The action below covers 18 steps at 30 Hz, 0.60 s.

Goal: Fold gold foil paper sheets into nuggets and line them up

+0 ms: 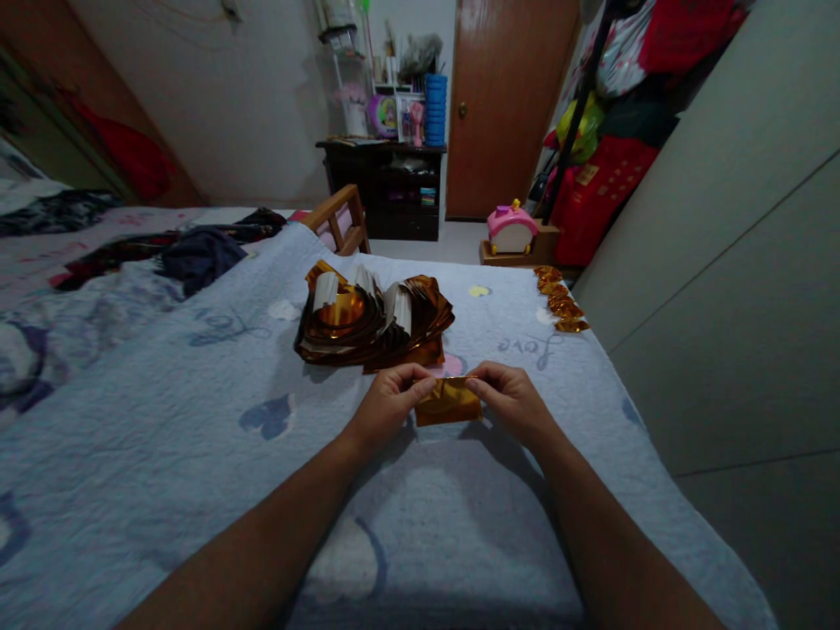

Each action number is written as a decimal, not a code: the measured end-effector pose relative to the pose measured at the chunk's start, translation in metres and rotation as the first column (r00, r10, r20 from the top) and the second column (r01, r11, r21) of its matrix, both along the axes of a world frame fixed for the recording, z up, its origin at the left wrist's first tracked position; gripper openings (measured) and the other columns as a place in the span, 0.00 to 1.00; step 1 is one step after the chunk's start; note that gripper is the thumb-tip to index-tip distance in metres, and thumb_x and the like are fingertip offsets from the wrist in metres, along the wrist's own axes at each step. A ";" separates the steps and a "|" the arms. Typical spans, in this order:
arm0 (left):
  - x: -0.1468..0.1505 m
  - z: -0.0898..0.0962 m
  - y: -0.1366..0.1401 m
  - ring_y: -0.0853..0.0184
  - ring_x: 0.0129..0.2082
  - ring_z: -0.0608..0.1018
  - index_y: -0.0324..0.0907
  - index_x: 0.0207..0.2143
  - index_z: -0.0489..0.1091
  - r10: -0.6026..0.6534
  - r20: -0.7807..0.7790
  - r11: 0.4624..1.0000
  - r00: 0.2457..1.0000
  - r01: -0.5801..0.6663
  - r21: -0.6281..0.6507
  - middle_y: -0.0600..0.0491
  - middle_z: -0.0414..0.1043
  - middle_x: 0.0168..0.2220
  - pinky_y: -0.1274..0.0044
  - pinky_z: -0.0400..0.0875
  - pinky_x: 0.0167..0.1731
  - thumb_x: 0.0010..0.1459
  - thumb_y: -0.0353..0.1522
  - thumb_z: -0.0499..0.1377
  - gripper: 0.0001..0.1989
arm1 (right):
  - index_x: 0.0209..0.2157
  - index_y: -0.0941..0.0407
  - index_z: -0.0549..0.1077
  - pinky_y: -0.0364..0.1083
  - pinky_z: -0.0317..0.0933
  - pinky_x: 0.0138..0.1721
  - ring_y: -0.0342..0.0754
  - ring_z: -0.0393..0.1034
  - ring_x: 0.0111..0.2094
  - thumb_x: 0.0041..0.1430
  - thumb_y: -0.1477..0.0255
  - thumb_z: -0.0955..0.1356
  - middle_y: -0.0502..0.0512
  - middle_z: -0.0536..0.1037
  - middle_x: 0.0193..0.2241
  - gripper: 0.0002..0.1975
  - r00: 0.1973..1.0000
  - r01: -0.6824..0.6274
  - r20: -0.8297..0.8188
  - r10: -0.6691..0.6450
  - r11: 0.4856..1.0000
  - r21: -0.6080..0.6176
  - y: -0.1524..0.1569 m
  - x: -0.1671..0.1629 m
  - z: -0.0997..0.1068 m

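Observation:
Between my two hands a small sheet of shiny gold foil paper (450, 404) is stretched, its upper edge pinched at both corners. My left hand (392, 398) grips the left corner between thumb and fingers, and my right hand (508, 394) grips the right corner the same way. Just beyond my left hand lies a thick, curled stack of gold foil sheets (341, 341) with white paper parts showing. At the bed's far right edge sits a row of several folded gold foil pieces (559, 300).
A light blue quilted cover (262, 490) with hearts spreads under everything. Dark clothes (203, 258) lie to the left. A wooden chair back (345, 219) stands at the far edge. A pink toy case (512, 229) rests beyond the bed; a pale cabinet (735, 324) rises on the right.

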<state>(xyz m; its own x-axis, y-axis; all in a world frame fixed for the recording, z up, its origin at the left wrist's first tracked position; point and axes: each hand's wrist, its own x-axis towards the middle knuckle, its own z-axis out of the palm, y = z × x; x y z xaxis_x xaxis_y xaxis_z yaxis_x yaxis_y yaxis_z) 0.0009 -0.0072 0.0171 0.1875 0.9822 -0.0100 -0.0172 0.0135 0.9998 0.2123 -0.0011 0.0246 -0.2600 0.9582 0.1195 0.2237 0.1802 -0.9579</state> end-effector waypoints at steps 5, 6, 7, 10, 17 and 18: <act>0.001 0.000 0.001 0.72 0.26 0.71 0.39 0.29 0.75 0.010 0.044 0.996 0.999 -0.007 -0.084 0.55 0.72 0.26 0.81 0.64 0.28 0.49 0.39 0.69 0.12 | 0.35 0.56 0.76 0.44 0.59 0.30 0.44 0.65 0.27 0.57 0.64 0.69 0.49 0.73 0.26 0.10 0.987 0.000 -0.158 -0.017 0.994 -0.111 -0.003 -0.003 0.002; 0.002 0.000 0.001 0.72 0.25 0.71 0.39 0.30 0.75 0.022 0.061 0.994 0.998 -0.016 -0.107 0.55 0.72 0.26 0.81 0.64 0.27 0.48 0.39 0.69 0.13 | 0.37 0.56 0.76 0.44 0.59 0.29 0.44 0.65 0.27 0.57 0.64 0.68 0.49 0.73 0.26 0.11 0.980 -0.001 -0.198 -0.027 0.990 -0.138 -0.003 -0.003 0.003; 0.002 0.000 0.001 0.72 0.25 0.72 0.39 0.31 0.75 0.034 0.085 0.991 0.996 -0.023 -0.130 0.55 0.73 0.27 0.81 0.65 0.27 0.48 0.39 0.69 0.14 | 0.39 0.56 0.76 0.44 0.60 0.29 0.43 0.64 0.26 0.57 0.65 0.67 0.49 0.73 0.26 0.12 0.970 -0.007 -0.240 -0.033 0.987 -0.163 -0.003 -0.003 0.003; 0.003 -0.001 0.001 0.70 0.28 0.75 0.40 0.33 0.74 0.057 0.152 0.981 0.987 -0.026 -0.194 0.54 0.75 0.30 0.80 0.69 0.30 0.47 0.40 0.70 0.16 | 0.43 0.55 0.75 0.43 0.60 0.28 0.43 0.64 0.26 0.52 0.69 0.67 0.49 0.73 0.27 0.15 0.935 -0.057 -0.354 -0.018 0.978 -0.200 -0.003 -0.002 0.003; 0.005 0.001 0.000 0.68 0.30 0.77 0.40 0.35 0.73 0.032 0.188 0.975 0.982 0.010 -0.220 0.53 0.77 0.32 0.78 0.71 0.32 0.49 0.40 0.69 0.16 | 0.47 0.53 0.70 0.42 0.59 0.28 0.42 0.66 0.29 0.51 0.68 0.71 0.49 0.73 0.32 0.20 0.953 -0.086 -0.301 0.033 0.983 -0.163 -0.002 -0.003 0.002; 0.005 0.002 0.000 0.68 0.30 0.77 0.39 0.35 0.73 0.023 0.186 0.976 0.982 0.018 -0.218 0.53 0.77 0.32 0.78 0.71 0.32 0.50 0.40 0.69 0.15 | 0.47 0.53 0.70 0.42 0.58 0.28 0.42 0.66 0.29 0.51 0.68 0.71 0.50 0.74 0.32 0.20 0.954 -0.095 -0.298 0.044 0.983 -0.159 -0.001 -0.004 0.002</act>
